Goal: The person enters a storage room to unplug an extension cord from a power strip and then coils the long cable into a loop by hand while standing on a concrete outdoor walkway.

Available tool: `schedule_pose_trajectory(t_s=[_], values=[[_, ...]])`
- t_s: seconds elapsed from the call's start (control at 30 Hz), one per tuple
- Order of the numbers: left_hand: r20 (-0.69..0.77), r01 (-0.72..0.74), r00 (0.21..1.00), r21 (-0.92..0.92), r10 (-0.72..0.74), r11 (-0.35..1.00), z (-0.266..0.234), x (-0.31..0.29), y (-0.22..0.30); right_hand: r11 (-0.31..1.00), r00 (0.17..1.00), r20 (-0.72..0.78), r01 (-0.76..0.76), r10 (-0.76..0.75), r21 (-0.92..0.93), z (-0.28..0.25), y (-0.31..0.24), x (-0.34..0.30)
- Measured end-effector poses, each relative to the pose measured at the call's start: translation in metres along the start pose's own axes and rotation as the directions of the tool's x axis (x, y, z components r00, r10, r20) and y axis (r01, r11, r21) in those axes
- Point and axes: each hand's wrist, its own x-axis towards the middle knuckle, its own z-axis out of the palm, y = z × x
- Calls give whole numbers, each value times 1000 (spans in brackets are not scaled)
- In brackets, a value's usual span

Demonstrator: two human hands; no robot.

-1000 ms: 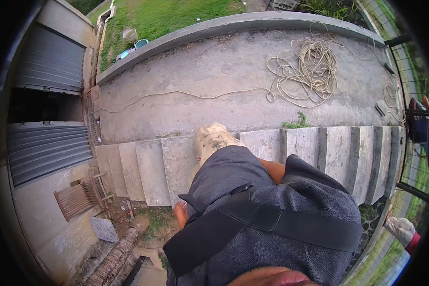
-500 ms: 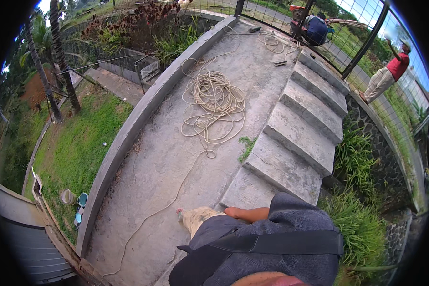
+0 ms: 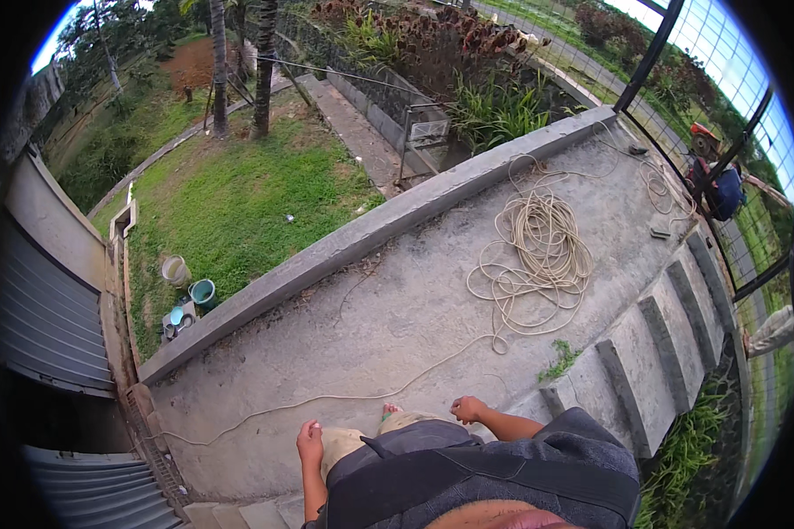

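My left hand (image 3: 310, 443) hangs low beside my light trousers, its fingers loosely curled and a little apart, with nothing seen in it. On the other side of my legs is my right hand (image 3: 470, 409), also loosely bent and seemingly holding nothing. Neither hand touches the pale rope (image 3: 545, 242), which lies in a big loose tangle on the concrete ramp farther ahead. One strand of this rope trails down across the ramp, past my feet, to the lower left. A bare foot or sandal (image 3: 391, 409) shows between my hands, partly hidden by my trousers.
Concrete steps (image 3: 622, 388) run along the right side. A low concrete wall (image 3: 397, 231) edges the ramp, with buckets (image 3: 202, 292) on the grass beyond. A black mesh fence (image 3: 723, 159) stands at the far right, a crouching person (image 3: 719, 189) behind it. Roofing (image 3: 48, 309) lies left.
My view has swung left, so the rope and steps now appear farther right. My left hand has come into sight. The standing person in red is mostly out of the picture.
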Motion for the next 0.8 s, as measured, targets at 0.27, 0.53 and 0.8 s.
schedule_pose_trajectory(t_s=[0.27, 0.53, 0.8], values=[[-107, 469, 879, 27, -464, 883, -165, 10, -146, 905, 987, -158, 53, 16, 421, 31, -231, 188], [-517, 234, 232, -793, -824, 563, -352, -10, -240, 853, 868, 329, 179, -372, 491, 197, -378, 373], [-403, 415, 305, -759, -863, 502, -377, 105, -280, 596, 710, 377, 704, -595, -387, 285, -686, 428]])
